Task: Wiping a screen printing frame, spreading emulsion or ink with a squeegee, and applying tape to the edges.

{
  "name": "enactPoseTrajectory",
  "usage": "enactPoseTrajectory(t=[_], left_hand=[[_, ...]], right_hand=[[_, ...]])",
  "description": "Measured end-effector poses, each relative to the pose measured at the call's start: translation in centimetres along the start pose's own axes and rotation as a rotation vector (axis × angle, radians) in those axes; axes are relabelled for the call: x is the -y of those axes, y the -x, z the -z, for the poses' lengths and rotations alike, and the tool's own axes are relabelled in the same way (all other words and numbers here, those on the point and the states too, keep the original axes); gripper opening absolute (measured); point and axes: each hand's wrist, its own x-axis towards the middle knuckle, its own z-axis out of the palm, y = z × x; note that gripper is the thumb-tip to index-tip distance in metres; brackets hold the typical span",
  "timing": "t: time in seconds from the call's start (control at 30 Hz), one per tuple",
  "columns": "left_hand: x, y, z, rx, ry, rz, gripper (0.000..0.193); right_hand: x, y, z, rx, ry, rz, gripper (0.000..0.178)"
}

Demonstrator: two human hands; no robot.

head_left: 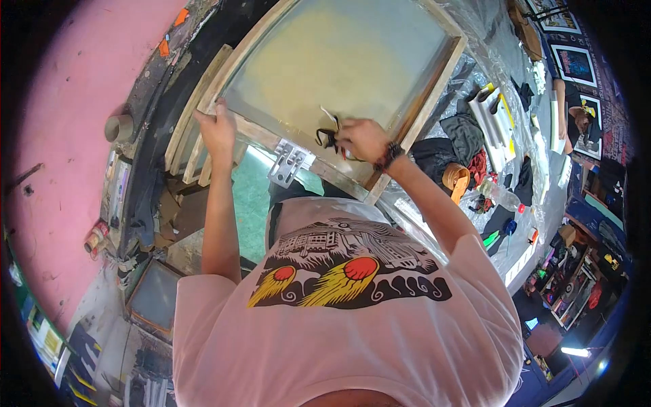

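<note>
A large screen-printing frame (254, 136) with wooden bars and yellowish mesh (305, 68) tilts up in front of me. My left hand (218, 132) is closed around its near-left corner, thumb up on the wood. Low over the mesh, near the bottom bar, is my right hand (363, 140), with a dark bracelet at the wrist. Its fingers are closed on a crumpled rag (328, 138) with black and white strips; a bit of red shows below. Much of the rag is hidden by the fingers. A metal hinge clamp (291, 163) sits at the bottom bar, between my hands.
More wooden frames (196, 146) stand left of the screen, near a tape roll (119, 128) by the pink wall. On the right, a plastic-covered table (536, 197) bears dark cloths (464, 139), a brown tape roll (456, 178) and a clear bottle (503, 197). Another person's arm (560, 112) shows at far right.
</note>
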Motion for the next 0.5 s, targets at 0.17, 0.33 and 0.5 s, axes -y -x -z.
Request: enactPoseTrajectory(t=[0.17, 0.33, 0.5], left_hand=[[2.1, -0.5, 0.9, -0.003, -0.011, -0.006, 0.087], [-1.3, 0.4, 0.8, 0.085, -0.074, 0.099, 0.090], [1.1, -0.1, 0.7, -0.003, -0.077, 0.028, 0.092]], right_hand=[[-1.2, 5.0, 0.1, 0.266, -0.018, 0.099, 0.012], [-3.7, 2.1, 2.4, 0.095, 0.239, -0.073, 0.011], [1.7, 4.4, -1.4, 0.046, -0.051, 0.091, 0.018]])
